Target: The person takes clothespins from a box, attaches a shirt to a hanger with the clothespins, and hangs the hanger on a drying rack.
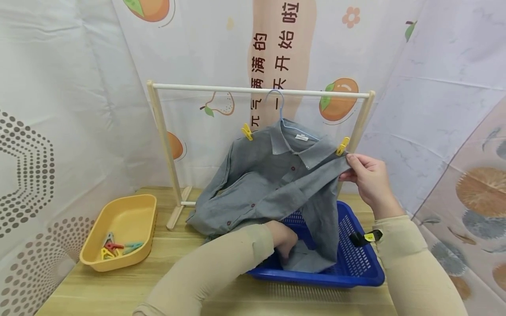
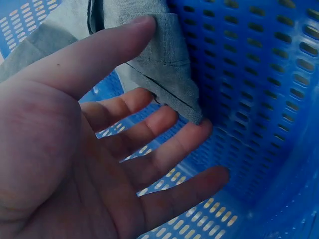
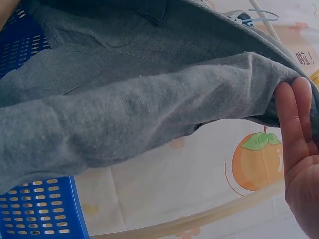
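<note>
A grey button-up shirt (image 1: 245,188) is on a light blue hanger (image 1: 282,105) hooked over the white rod. Yellow clothespins (image 1: 247,131) clip both its shoulders. Beside the right-hand clothespin (image 1: 342,146), my right hand (image 1: 369,177) pinches the shirt cloth between thumb and fingers. My left hand (image 1: 283,237) reaches down into the blue basket (image 1: 316,279). In the left wrist view its fingers are spread and relaxed, with a cuff (image 2: 164,55) lying between thumb and fingertips. A length of sleeve (image 3: 149,114) stretches across the right wrist view.
A wooden-legged drying rack with a white rod (image 1: 197,87) stands on the wooden table (image 1: 189,263). At the left, a yellow tray (image 1: 130,219) holds several coloured clothespins (image 1: 112,246). Printed curtains (image 1: 189,48) hang behind and at both sides.
</note>
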{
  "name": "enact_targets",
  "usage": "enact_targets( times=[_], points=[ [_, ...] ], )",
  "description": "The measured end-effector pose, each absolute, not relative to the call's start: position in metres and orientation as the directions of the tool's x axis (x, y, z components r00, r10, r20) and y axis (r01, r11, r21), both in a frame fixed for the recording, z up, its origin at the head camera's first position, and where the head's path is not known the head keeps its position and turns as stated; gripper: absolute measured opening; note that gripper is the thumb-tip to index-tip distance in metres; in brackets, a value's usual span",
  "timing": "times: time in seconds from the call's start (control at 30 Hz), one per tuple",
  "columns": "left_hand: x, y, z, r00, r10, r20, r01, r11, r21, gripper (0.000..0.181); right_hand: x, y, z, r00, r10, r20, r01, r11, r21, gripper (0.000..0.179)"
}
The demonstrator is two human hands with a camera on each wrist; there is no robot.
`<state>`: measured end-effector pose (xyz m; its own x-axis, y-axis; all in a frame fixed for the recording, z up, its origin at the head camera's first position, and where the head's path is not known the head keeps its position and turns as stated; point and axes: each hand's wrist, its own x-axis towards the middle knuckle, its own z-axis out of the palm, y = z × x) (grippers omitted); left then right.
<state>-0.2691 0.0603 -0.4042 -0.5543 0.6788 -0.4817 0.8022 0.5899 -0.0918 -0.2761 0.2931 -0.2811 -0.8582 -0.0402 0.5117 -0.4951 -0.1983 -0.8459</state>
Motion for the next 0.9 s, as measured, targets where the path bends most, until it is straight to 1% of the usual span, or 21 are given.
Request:
enact_targets(
  times=[0.03, 0.2, 0.33, 0.43, 0.6, 0.7, 0.77, 0.87, 0.9],
  points=[
    [-0.268, 0.060, -0.404, -0.556, 0.676, -0.484, 0.804, 0.585, -0.107, 0.025, -0.276, 0.293, -0.281, -0.858, -0.041, 0.511, -0.495, -0.197, -0.846, 0.019],
    [-0.267, 0.059, -0.407, -0.563, 0.669, -0.485, 0.813, 0.554, -0.180, 0.028, -0.277, 0.294, -0.282, -0.856, -0.042, 0.515, -0.499, -0.191, -0.845, 0.019],
    [-0.269, 0.061, -0.407, -0.555, 0.673, -0.490, 0.821, 0.538, -0.191, 0.031, -0.277, 0.295, -0.283, -0.854, -0.042, 0.519, -0.502, -0.194, -0.843, 0.019],
    [-0.271, 0.062, -0.405, -0.553, 0.666, -0.501, 0.819, 0.546, -0.178, 0.035, -0.277, 0.295, -0.283, -0.853, -0.043, 0.521, -0.504, -0.195, -0.841, 0.019],
    [-0.272, 0.062, -0.400, -0.528, 0.647, -0.550, 0.831, 0.527, -0.178, 0.039, -0.277, 0.295, -0.283, -0.854, -0.040, 0.519, -0.504, -0.190, -0.843, 0.018],
    [-0.271, 0.061, -0.394, -0.498, 0.658, -0.565, 0.859, 0.466, -0.214, 0.040, -0.276, 0.295, -0.282, -0.854, -0.041, 0.519, -0.504, -0.185, -0.844, 0.018],
    [-0.269, 0.061, -0.389, -0.488, 0.676, -0.551, 0.864, 0.461, -0.199, 0.041, -0.276, 0.296, -0.282, -0.853, -0.042, 0.520, -0.505, -0.180, -0.844, 0.019],
    [-0.265, 0.059, -0.378, -0.494, 0.703, -0.512, 0.847, 0.522, -0.100, 0.045, -0.275, 0.296, -0.282, -0.852, -0.042, 0.521, -0.507, -0.176, -0.844, 0.019],
    [-0.264, 0.058, -0.375, -0.505, 0.710, -0.490, 0.831, 0.555, -0.052, 0.047, -0.275, 0.296, -0.282, -0.853, -0.041, 0.521, -0.507, -0.178, -0.844, 0.019]
  ],
)
